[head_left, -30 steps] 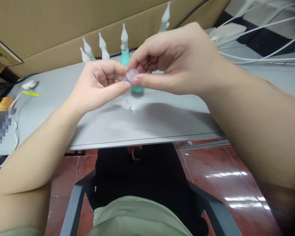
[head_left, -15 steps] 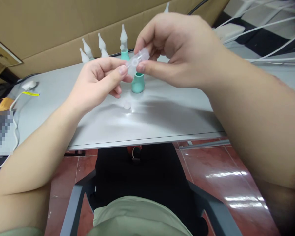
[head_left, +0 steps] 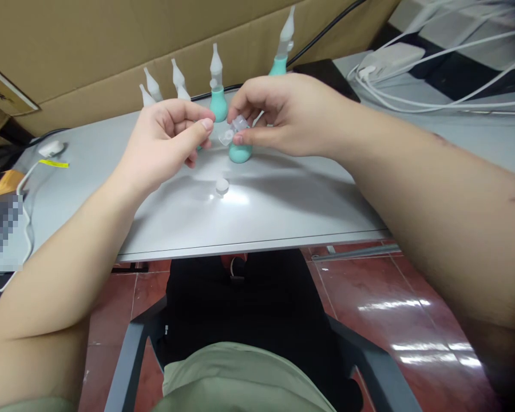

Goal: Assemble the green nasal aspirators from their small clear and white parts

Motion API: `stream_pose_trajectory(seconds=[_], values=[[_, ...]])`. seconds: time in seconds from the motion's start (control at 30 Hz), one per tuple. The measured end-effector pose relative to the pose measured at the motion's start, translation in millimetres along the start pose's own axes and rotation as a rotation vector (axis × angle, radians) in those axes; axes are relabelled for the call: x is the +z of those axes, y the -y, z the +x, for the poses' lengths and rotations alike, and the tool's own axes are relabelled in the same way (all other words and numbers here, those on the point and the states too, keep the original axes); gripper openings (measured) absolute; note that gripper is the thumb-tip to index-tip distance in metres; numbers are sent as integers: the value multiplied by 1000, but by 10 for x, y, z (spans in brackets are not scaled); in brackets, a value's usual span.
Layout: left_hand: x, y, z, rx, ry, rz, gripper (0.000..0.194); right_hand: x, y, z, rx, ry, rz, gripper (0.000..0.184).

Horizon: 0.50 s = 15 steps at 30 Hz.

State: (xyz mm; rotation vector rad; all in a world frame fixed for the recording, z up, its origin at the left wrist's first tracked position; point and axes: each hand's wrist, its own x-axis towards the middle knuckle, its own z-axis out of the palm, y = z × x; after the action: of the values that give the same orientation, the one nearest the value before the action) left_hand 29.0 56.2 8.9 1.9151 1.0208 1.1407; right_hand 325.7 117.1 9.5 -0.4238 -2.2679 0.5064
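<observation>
My right hand [head_left: 283, 117] pinches a small clear plastic piece [head_left: 233, 130] between thumb and fingers, just above a teal bulb [head_left: 240, 153] that stands on the grey table [head_left: 283, 200]. Close to its left, my left hand [head_left: 167, 143] is curled, thumb pressed against the forefinger; what it holds, if anything, is hidden. A small white cap [head_left: 222, 185] lies on the table below both hands.
Several white nozzle tips [head_left: 178, 77] and two teal bulbs with nozzles [head_left: 217, 86] stand at the table's back edge against a cardboard box [head_left: 111, 46]. White cables and an adapter [head_left: 390, 57] lie at the right. A chair [head_left: 240, 320] is under the table.
My right hand has come down and away from me with the clear piece, to just above the teal bulb. My left hand has let go of the piece and drawn slightly left.
</observation>
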Motion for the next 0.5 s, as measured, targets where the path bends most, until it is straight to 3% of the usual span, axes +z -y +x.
stream_pose_trajectory(seconds=[0.2,0.33,0.5], values=[[57,-104,-68,-41,-37,26,43,60,169,-22,82,-90,93,37],[62,-107,-71,-2,-65,30,51,52,253,15,76,-98,298,30],[50,-135,-105,-17,13,-52,52,57,309,69,30,-168,408,26]])
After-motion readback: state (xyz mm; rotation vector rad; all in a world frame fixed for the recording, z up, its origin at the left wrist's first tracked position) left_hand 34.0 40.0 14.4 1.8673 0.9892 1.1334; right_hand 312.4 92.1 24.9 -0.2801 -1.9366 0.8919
